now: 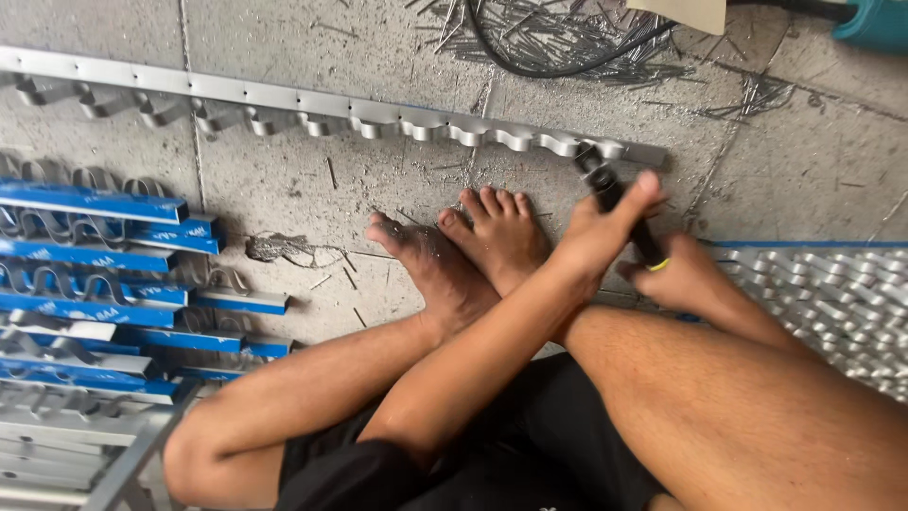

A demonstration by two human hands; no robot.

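1. Bare concrete floor (284, 180), scattered with metal shavings; you sit on it cross-legged, bare feet (473, 246) forward.
2. A long aluminium strip with wavy hooked edge (312, 106) lies across the far side, running left to right and ending just beyond your hands.
3. Your left hand (601, 227) crosses in front of your body, with its fingers closed around a black-handled tool (615, 194), thumb pointing toward the strip's right end.
4. The tool's dark head touches the strip's right end, or sits just on it; exact contact is hard to tell.
5. Your right hand (676, 274) is low behind the tool handle, fingers curled on the handle's near end where a yellow band shows; the grip is partly hidden.
6. At left is a stack of similar strips with blue film (95, 255), well apart from your hands.
7. At right, near your knee, is a stack of bare wavy aluminium pieces (832, 293).
8. Far side: a pile of thin metal slivers (558, 33) with a black cable (530, 66) over it, and a teal object (875, 24) in the far right corner.
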